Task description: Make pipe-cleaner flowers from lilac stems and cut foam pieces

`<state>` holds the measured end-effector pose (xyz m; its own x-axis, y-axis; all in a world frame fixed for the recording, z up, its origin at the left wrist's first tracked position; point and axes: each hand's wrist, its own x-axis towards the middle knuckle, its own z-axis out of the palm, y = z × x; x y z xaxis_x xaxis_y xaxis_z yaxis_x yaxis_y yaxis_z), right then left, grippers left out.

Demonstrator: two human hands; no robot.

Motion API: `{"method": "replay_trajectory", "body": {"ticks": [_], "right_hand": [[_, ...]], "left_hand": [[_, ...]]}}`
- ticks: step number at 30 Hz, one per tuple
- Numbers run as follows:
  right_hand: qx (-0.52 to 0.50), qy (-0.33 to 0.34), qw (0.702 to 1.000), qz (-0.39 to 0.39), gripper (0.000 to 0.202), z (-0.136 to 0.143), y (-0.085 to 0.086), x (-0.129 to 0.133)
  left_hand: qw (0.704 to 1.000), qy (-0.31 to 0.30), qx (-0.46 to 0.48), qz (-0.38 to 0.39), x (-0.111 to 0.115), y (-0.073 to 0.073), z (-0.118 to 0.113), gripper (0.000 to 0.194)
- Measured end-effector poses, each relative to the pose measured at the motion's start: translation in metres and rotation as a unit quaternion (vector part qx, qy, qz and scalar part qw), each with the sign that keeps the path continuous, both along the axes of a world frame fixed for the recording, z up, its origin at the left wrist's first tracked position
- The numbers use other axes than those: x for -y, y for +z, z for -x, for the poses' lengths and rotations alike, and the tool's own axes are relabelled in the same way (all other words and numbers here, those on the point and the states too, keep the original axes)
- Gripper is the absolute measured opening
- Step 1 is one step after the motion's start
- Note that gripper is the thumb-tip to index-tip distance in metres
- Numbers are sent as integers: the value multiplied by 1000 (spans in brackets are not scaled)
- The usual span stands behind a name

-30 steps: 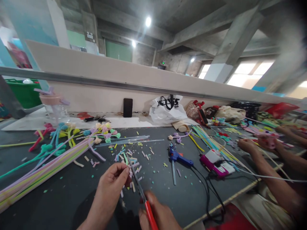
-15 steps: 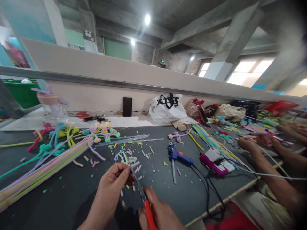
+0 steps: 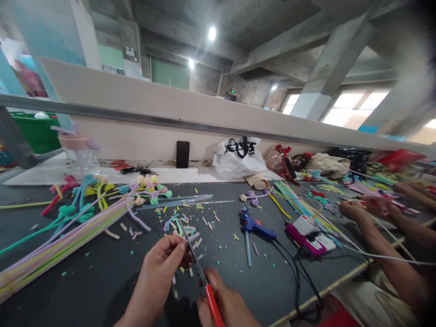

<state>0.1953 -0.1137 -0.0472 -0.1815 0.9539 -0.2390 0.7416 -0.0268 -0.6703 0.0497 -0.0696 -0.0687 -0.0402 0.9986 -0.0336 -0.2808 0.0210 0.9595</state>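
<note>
My right hand is wrapped round the red handle of a pair of scissors. The grey blades point up and away, passing close beside my left fingertips. My left hand is closed in a pinch at the blades, thumb against forefinger; what it holds is hidden by the fingers. A pale green fuzzy strip shows just above those fingertips, and I cannot tell whether it is held or lies on the table. Short cut pieces of coloured fuzzy stems are scattered on the dark table around both hands.
Bundled long fuzzy stems lie left. A blue glue gun with its cord and a purple-and-white power strip lie right. A phone and white bag stand behind. Another person's hands work at far right.
The camera view has tilted slightly, so the scene sits a little lower. Both hands and the scissors keep nearly the same pose, and the blades look closer together.
</note>
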Motion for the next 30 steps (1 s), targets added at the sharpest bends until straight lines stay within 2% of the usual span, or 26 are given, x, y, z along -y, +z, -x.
{"method": "replay_trajectory", "body": {"ticks": [8, 14, 23, 30], "right_hand": [[-36, 34, 999, 2, 14, 0, -3, -3], [-50, 21, 998, -20, 11, 0, -7, -5], [-66, 32, 997, -15, 8, -2, -2, -3], [-22, 38, 999, 14, 14, -3, 5, -1]], "left_hand": [[1000, 2, -11, 9, -1, 3, 1, 21], [1000, 8, -12, 23, -1, 5, 0, 22], [999, 8, -39, 24, -2, 2, 1, 22], [999, 4, -52, 17, 0, 2, 1, 21]]}}
